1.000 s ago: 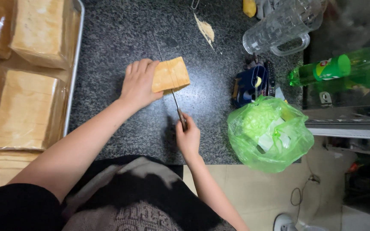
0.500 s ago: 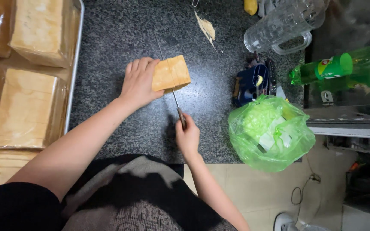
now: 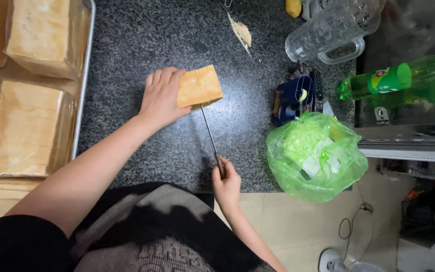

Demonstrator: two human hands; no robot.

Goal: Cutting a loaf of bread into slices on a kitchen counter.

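A stack of golden-brown bread slices (image 3: 201, 85) stands on the dark speckled stone counter (image 3: 142, 40). My left hand (image 3: 160, 96) presses against the stack's left side and holds it steady. My right hand (image 3: 226, 182) grips the handle of a long thin knife (image 3: 209, 132) near the counter's front edge. The blade runs up into the bread stack, roughly at its middle. A cut line shows on the top of the bread.
A metal tray (image 3: 83, 85) at the left holds several bagged bread loaves (image 3: 28, 128). A green plastic bag (image 3: 314, 156) sits at the right, a blue object (image 3: 293, 98) behind it, a clear glass jug (image 3: 331, 32) and a green bottle (image 3: 399, 78) beyond. A bread scrap (image 3: 240, 31) lies at the back.
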